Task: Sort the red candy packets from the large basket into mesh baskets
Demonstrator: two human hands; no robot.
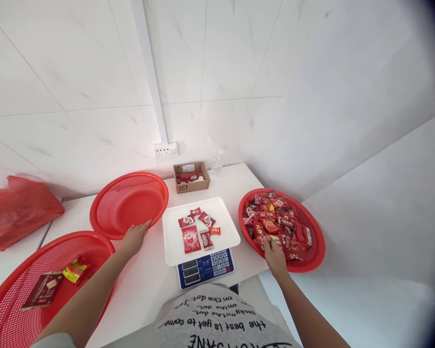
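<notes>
My left hand [135,238] lies with fingers stretched out over the near rim of a red mesh basket [128,203] that has nothing in it. At the right, my right hand [274,254] reaches over the near rim of another red basket [319,244] heaped with red-wrapped candies [288,222]; its fingers are closed on a wrapped candy among them, partly hidden. Between my hands, a white tray [224,217] sits on a blue digital scale [206,267]. Several candies and a larger red packet [191,239] lie spread on the tray.
At the lower left, a third red basket [7,280] holds a brown packet [43,290] and a yellow-red packet [75,270]. Against the wall stand a small cardboard box [192,186] with red packets and a clear plastic item [218,160]. A red bag [21,212] lies far left.
</notes>
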